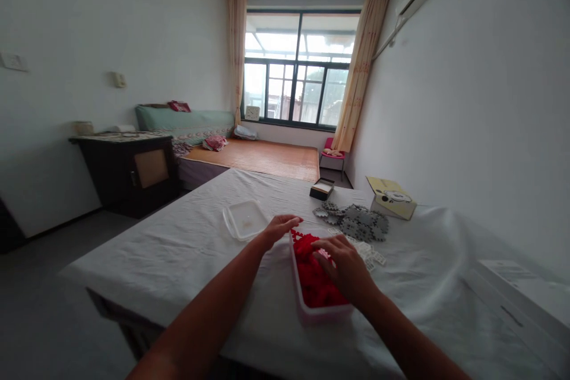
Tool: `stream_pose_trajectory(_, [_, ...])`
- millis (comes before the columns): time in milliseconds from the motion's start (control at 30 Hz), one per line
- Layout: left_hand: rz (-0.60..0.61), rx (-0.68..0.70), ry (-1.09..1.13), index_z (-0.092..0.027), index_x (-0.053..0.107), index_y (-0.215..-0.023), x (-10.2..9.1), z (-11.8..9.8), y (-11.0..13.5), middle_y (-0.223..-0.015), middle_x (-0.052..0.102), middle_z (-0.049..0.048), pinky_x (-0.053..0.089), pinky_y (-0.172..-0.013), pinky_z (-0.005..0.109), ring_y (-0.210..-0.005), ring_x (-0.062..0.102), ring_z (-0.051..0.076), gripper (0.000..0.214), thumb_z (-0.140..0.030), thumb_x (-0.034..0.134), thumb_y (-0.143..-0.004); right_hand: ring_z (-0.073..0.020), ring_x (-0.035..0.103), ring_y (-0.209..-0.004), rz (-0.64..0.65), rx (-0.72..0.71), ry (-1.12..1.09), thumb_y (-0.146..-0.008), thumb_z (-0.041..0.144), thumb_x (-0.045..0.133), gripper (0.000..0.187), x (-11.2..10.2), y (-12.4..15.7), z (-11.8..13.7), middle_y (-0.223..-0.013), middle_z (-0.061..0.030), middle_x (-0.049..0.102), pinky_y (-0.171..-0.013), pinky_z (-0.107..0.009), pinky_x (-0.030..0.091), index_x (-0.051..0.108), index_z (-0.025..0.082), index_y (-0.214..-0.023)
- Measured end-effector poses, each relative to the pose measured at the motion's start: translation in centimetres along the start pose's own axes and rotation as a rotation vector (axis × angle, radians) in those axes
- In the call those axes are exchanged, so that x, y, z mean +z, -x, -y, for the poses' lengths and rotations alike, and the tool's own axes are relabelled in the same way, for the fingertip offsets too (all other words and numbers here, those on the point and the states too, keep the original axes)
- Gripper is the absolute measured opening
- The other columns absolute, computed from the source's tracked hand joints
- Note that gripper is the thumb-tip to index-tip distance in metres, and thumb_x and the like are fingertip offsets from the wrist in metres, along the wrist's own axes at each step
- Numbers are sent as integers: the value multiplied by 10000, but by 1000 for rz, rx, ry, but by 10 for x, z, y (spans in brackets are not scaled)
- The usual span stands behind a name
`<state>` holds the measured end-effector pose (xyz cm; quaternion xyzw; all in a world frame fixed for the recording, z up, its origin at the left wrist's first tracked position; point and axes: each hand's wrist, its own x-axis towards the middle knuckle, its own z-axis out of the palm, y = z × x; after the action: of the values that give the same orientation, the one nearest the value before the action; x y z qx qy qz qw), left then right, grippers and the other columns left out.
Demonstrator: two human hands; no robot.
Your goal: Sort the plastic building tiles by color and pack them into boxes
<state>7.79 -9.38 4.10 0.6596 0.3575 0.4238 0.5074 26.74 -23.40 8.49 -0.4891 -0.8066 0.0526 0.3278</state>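
Note:
A clear plastic box (327, 313) full of small red plastic pieces (312, 279) stands on the white-covered table. At its far left corner is my left hand (278, 230), its fingers closed on the rim. My right hand (345, 258) reaches over the box from the right, fingers bent and apart above the red pieces; no piece shows between them. Just right of the box lie white plastic pieces (367, 252), partly hidden by my right hand. Behind them is a heap of grey gear-shaped pieces (363, 222).
A clear plastic lid (247, 219) lies left of the box. Farther back are a small black box (322, 189) and a yellow carton (394, 199). A white box (521, 303) sits at the right. Beyond the table are a bed (267, 157) and a dark cabinet (124, 172).

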Motion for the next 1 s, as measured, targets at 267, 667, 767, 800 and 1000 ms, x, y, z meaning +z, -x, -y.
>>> stream_pose_trajectory(267, [-252,75,-989,-184,701,-934,-59,-16,38,-993,679,82,408,-887,331,-982,566,225,259,-329,535,-797,-220,459,-1187,-43,-53,-165,-878,401,436,345,5,9,-16,-1255,-62,551,-1014,-431,369,593,257,-1149])
stream_pose_trajectory(667, [-93,-75,-1429,-211,675,-933,-61,-13,79,-1010,614,117,466,-773,357,-994,540,256,216,-199,561,-751,-196,571,-1058,-169,107,-397,-847,390,471,270,-13,59,-23,-1192,-64,589,-808,-322,539,629,247,-1013])
stream_pose_trajectory(767, [-170,-55,-1427,-209,665,-995,-68,-26,79,-1073,594,126,463,-781,353,-1045,515,260,277,-164,479,-796,-192,586,-1038,-239,164,-367,-840,404,480,268,-19,76,-26,-1172,-59,604,-792,-306,545,631,245,-995])
stream_pose_trajectory(800, [-225,-36,-1407,-214,655,-1033,-72,-31,79,-1091,593,119,457,-799,350,-1050,513,252,302,-169,452,-816,-193,589,-1035,-257,185,-362,-836,411,484,271,-20,81,-28,-1163,-59,610,-782,-298,548,631,243,-989])
stream_pose_trajectory(1000, [-608,192,-756,-150,668,-1052,-100,-62,86,-974,667,79,461,-721,268,-821,595,185,350,-348,495,-821,-198,613,-997,-262,251,-394,-820,438,499,295,-14,101,-32,-1149,-64,621,-732,-268,557,626,236,-994])
